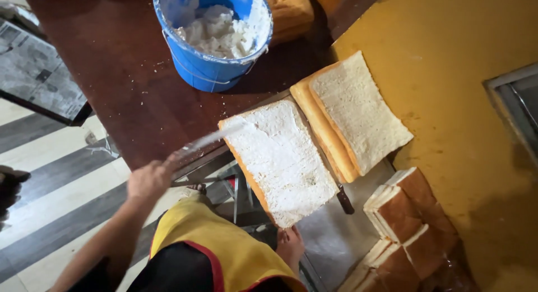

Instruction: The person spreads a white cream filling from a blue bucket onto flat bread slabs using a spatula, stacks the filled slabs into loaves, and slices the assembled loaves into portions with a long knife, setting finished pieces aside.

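Head view: left hand fingers clench knife at bread slab edge; right hand grips slab's near edge.

Bucket on desk, behind my coated bread slab. Bare slabs stacked to its right; loaves further right, nearer me.

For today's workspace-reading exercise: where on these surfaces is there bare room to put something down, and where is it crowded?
Free: the dark wooden table left of the blue bucket, and the grey metal surface between the spread slab and the stacked loaves. Crowded: around the plain slabs.
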